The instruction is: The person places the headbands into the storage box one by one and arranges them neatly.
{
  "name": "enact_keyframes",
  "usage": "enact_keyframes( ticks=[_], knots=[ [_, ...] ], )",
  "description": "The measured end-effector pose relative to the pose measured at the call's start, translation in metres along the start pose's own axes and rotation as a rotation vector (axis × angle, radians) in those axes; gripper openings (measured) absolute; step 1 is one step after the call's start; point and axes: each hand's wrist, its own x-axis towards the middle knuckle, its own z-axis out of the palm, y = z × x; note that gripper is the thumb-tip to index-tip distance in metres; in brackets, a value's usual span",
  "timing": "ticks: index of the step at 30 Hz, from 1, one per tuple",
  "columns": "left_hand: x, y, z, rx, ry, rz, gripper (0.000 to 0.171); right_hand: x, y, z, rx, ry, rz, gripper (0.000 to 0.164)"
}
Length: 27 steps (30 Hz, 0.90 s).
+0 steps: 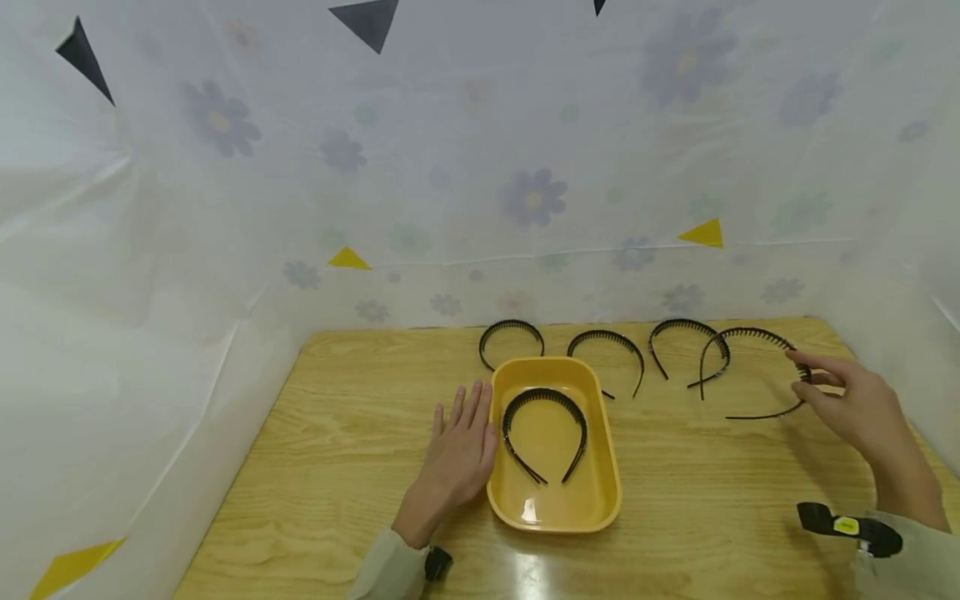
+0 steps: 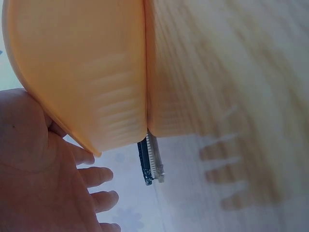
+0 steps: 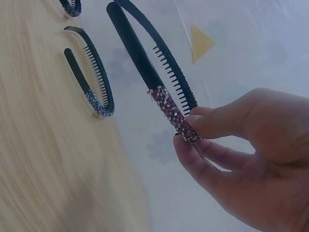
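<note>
My right hand (image 1: 862, 408) pinches a black toothed headband (image 1: 752, 331) between thumb and fingers, raised above the right of the table. In the right wrist view, pink and clear rhinestones (image 3: 166, 106) cover part of the held headband near my fingertips. My left hand (image 1: 459, 454) lies with straight fingers against the left side of a yellow plastic tray (image 1: 555, 512). Inside that tray rests black headband material (image 1: 545, 392); doubled tips at its lower left suggest more than one, though I cannot tell.
Along the table's back edge stand a headband (image 1: 513, 322) at left, another (image 1: 606, 334) partly behind the tray, and a third (image 1: 682, 322) overlapped in view by the held one. The wooden table (image 1: 337, 467) meets a flowered sheet (image 1: 450, 192) behind.
</note>
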Motion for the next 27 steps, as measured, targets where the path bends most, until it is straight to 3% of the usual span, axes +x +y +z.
enact_keyframes(
  ticks=[4, 16, 19, 27],
  knots=[
    [0.0, 0.0, 0.0, 0.0, 0.0, 0.0, 0.058, 0.0, -0.005, 0.001, 0.06, 0.021, -0.026, 0.049],
    [-0.001, -0.001, 0.003, 0.0, -0.001, -0.004, 0.058, -0.002, -0.025, 0.007, 0.332, -0.027, -0.136, 0.046],
    [-0.001, -0.001, 0.002, -0.006, -0.001, -0.007, 0.058, 0.0, -0.033, 0.011, 0.356, -0.041, -0.15, 0.045],
    [0.001, -0.003, 0.004, -0.008, 0.007, -0.008, 0.058, 0.002, -0.051, 0.018, 0.283, -0.044, -0.128, 0.045]
  ],
)
